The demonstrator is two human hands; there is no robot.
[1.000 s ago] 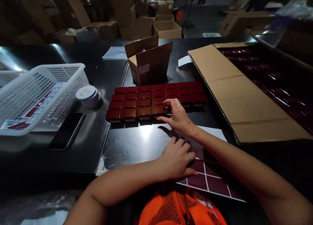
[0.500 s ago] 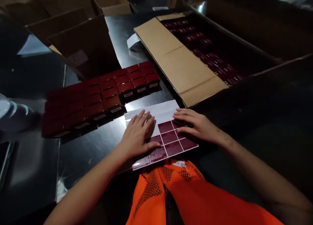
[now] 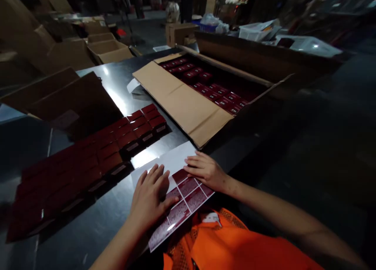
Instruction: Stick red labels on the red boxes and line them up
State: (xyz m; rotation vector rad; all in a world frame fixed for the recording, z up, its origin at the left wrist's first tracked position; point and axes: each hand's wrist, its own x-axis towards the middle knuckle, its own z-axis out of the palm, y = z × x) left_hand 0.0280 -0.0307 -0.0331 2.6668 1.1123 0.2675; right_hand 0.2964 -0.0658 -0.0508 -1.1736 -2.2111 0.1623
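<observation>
Sticker sheet (image 3: 188, 191): white backing, dark red rectangular labels, top rows peeled.

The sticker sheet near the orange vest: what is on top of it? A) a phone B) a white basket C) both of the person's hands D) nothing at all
C: the left hand lies flat on the sticker sheet and the right hand rests its fingers on the dark red stickers at the sheet's far side.

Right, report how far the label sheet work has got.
Done: the upper part of the sticker sheet is bare white backing. In hand: the left hand lies flat on it; the right hand is at a dark red label. Left: several labels remain on the sheet, beside the rows of red boxes.
</observation>
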